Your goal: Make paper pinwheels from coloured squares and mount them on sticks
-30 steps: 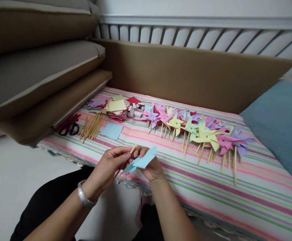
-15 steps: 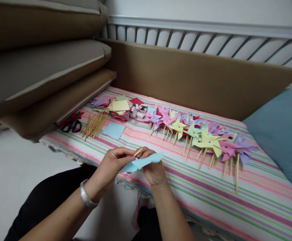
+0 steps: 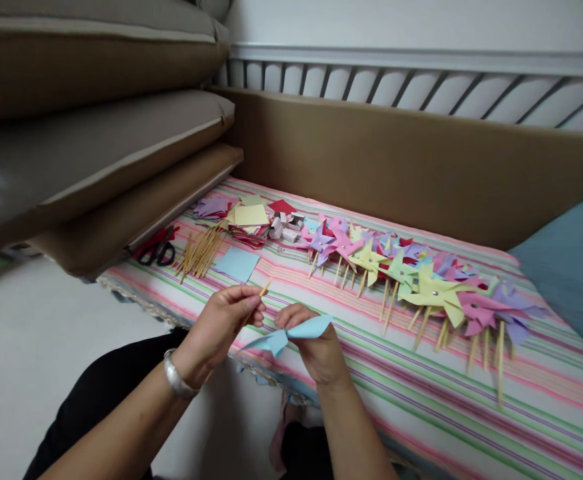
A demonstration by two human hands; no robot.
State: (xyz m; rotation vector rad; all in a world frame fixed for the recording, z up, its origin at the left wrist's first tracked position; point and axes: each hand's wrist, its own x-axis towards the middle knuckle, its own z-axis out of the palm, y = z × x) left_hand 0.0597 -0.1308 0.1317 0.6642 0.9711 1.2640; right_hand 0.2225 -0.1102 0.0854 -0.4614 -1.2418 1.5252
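Note:
Between thumb and fingers my left hand (image 3: pixel 231 319) pinches a thin wooden stick (image 3: pixel 265 288), its tip pointing up and away. To its right, my right hand (image 3: pixel 311 340) grips a light blue paper pinwheel (image 3: pixel 277 339) near its centre, with folded blades spreading to both sides. Stick and paper are apart. Both hands are over the front edge of the striped cloth (image 3: pixel 386 373). Beyond them lie a blue paper square (image 3: pixel 239 264) and a bundle of wooden sticks (image 3: pixel 202 252).
Finished pinwheels (image 3: pixel 401 267) in several colours lie in a row on the right. At the back left are stacked paper squares (image 3: pixel 251 217), small white boxes (image 3: pixel 286 227) and black-handled scissors (image 3: pixel 157 253). Thick cushions (image 3: pixel 121 140) rise at left; a brown board (image 3: pixel 371 160) stands behind.
My hands have separated: the left has drawn the stick away from the blue pinwheel, which stays in my right hand. The view has shifted slightly left.

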